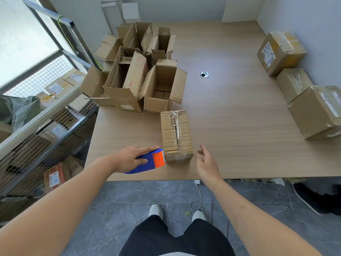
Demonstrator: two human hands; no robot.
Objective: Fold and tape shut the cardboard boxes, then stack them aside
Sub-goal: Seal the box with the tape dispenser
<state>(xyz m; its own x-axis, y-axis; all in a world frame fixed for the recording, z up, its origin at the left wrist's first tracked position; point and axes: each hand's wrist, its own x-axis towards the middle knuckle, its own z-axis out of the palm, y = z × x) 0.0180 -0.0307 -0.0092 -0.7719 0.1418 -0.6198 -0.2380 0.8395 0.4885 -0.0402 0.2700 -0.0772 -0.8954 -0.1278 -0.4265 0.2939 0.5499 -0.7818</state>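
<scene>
The left hand (129, 158) is gripping a blue tape dispenser (150, 161) against the near end of a closed box (176, 134) on the surface (230, 117), the right hand (205, 161) hovering open beside it; taping looks nearly finished, likely needing stacking next.

Wooden table (230, 117), grey marble-tile floor (129, 196), white walls (184, 8), bright window (20, 39) left

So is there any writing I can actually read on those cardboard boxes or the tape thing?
None legible.
White shipping labels on the taped brown boxes at the right: too blurred.
Red stamps on the tall open cardboard box: too small.
Labels on parcels in the wire cage: blurred.
Blue-and-orange tape dispenser: no text visible.
</scene>
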